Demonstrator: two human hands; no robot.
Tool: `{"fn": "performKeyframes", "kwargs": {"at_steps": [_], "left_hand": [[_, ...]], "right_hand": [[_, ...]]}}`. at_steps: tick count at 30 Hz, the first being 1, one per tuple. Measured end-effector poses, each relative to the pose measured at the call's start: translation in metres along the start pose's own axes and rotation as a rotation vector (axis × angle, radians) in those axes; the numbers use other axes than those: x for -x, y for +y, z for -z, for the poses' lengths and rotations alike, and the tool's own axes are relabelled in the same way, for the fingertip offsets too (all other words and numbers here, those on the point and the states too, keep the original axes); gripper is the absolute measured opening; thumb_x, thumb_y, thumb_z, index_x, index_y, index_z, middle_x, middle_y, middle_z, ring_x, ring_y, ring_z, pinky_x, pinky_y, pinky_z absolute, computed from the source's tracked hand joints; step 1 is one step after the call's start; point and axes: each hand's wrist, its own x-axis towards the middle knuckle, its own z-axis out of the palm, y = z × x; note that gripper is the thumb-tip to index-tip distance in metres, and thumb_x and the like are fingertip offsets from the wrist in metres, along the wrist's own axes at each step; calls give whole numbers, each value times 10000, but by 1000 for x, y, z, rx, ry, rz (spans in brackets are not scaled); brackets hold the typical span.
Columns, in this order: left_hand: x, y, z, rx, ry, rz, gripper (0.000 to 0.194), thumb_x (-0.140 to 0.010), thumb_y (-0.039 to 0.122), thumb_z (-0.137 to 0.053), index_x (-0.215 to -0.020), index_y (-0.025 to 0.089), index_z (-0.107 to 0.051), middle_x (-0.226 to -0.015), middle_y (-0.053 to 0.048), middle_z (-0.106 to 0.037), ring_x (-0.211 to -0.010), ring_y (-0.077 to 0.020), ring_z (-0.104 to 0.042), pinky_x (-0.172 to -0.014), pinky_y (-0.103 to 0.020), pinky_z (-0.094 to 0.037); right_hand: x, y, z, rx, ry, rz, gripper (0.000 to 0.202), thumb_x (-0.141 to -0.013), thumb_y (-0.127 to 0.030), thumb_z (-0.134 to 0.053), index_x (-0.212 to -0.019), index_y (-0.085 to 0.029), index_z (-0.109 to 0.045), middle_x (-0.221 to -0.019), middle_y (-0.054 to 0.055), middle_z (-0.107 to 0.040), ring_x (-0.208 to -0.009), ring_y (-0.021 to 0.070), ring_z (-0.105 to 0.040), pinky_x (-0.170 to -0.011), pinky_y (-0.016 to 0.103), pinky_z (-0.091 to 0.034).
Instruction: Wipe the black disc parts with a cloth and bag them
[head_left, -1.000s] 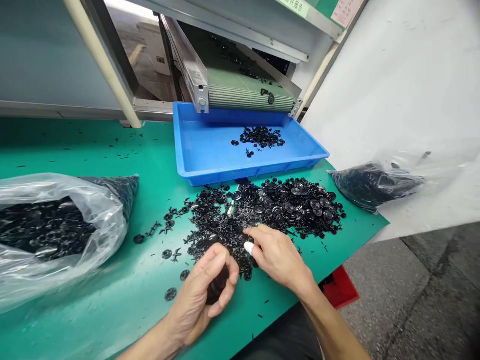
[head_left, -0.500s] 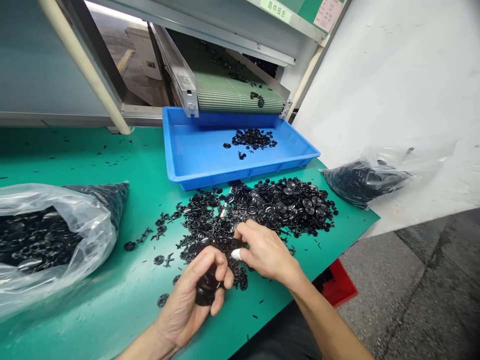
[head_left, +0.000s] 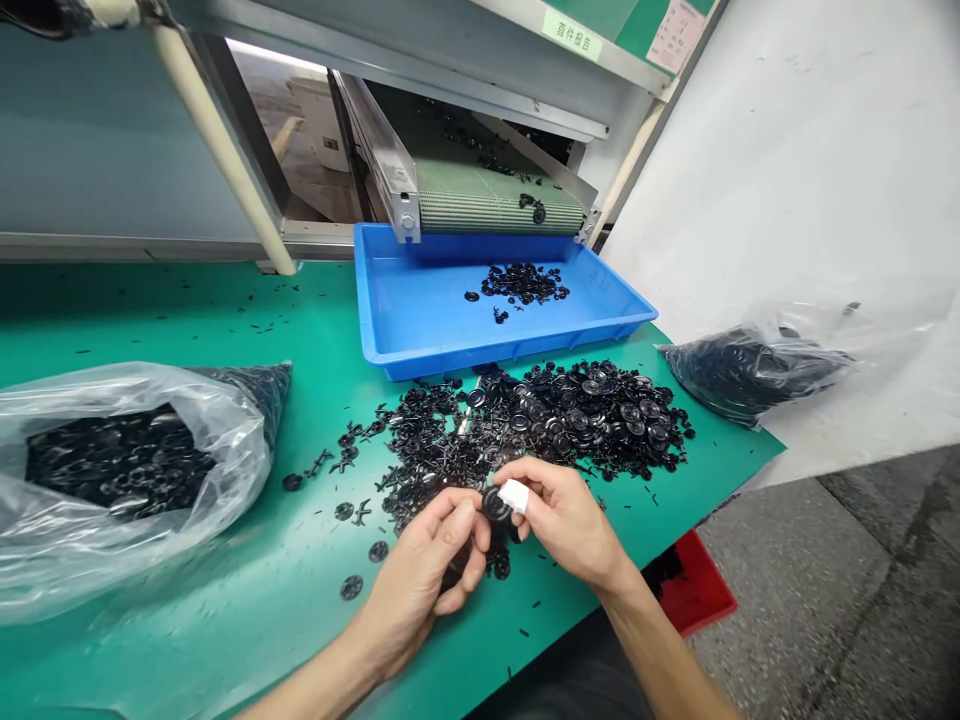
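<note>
Between my two hands is a black round plastic disc (head_left: 495, 503) with a ring-shaped relief. My right hand (head_left: 574, 525), its thumb wrapped in white tape, is closed on the disc's right side. The fingertips of my left hand (head_left: 427, 560) meet its left edge. Dark parts show within that hand's curled fingers, mostly hidden. Just beyond both hands spreads a heap of black plastic parts (head_left: 592, 410), round discs at the right and small branched pieces toward the left.
A blue tray (head_left: 450, 355) holding some black parts stands below the green conveyor belt's end (head_left: 499, 215). An open clear bag of black parts (head_left: 244, 480) lies at the left, another filled bag (head_left: 750, 370) at the right. A red bin (head_left: 701, 590) sits below the table edge.
My right hand has left the heap and now grips a disc in front of my left hand. The left hand has risen to meet it, turning its held parts mostly out of sight. The view has shifted slightly.
</note>
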Motion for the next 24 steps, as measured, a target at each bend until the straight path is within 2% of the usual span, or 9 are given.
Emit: {"fn": "performKeyframes", "kwargs": {"at_steps": [4,6,8,11,13,15,17,21,24], "left_hand": [[-1,-2,2,-13,-50,29,294,-864,415,-645,-745,160,-560,-614,30,-534,-440,-28,-344,-351,-115,-184],[0,-2,2,10,-19,25,275,-833,386,-688,-739,163,-557,-622,31,-540,-449,-31,-349,-354,-113,-183],[2,-2,0,34,31,-1,251,-823,374,-700,-756,169,-571,-624,34,-541,-458,-36,-343,-356,-115,-191],[3,-4,-2,51,79,-42,251,-822,390,-696,-763,172,-588,-582,45,-516,-455,-44,-316,-361,-121,-212],[4,-6,-2,41,76,-38,274,-803,408,-712,-754,167,-592,-588,37,-525,-465,-49,-332,-368,-126,-230],[4,-8,-1,20,46,-19,307,-796,433,-714,-733,164,-578,-588,29,-530,-472,-51,-336,-377,-132,-230],[4,-8,1,-5,-4,-5,336,-830,466,-667,-722,166,-559,-546,40,-497,-461,-51,-302,-382,-138,-207],[5,-9,4,-64,-90,-12,343,-877,515,-582,-814,179,-557,-543,61,-466,-438,-45,-274,-384,-154,-157],[6,-8,5,-119,-126,-1,322,-881,502,-583,-818,192,-520,-548,69,-476,-427,-43,-282,-391,-160,-145]], "right_hand": [[3,-4,-7,105,-32,111,332,-806,-26,-413,-947,-185,-669,-817,-14,-626,-529,60,-552,-545,191,-451],[6,-7,-10,146,-18,117,342,-835,-29,-394,-998,-191,-647,-750,-28,-619,-520,69,-556,-548,195,-452],[11,-11,-14,208,32,124,297,-889,-79,-398,-1023,-198,-634,-731,-21,-622,-597,100,-589,-592,215,-463],[22,-14,-22,352,110,157,245,-907,-175,-487,-1111,-202,-621,-907,29,-638,-734,140,-596,-678,259,-474],[27,-13,-26,395,136,141,356,-873,-189,-552,-1228,-202,-571,-957,38,-619,-707,140,-570,-671,269,-474],[29,-12,-27,395,143,137,399,-860,-162,-555,-1257,-202,-559,-906,23,-595,-668,131,-541,-656,266,-469],[29,-12,-25,387,109,181,382,-867,-108,-496,-1226,-205,-583,-882,18,-574,-696,134,-540,-671,262,-463],[32,-13,-17,384,-68,268,439,-852,-44,-416,-1225,-225,-558,-966,31,-581,-805,152,-558,-724,273,-456],[36,-10,-17,282,-69,223,432,-845,-47,-448,-1239,-219,-496,-936,12,-616,-785,144,-568,-718,263,-453]]}}
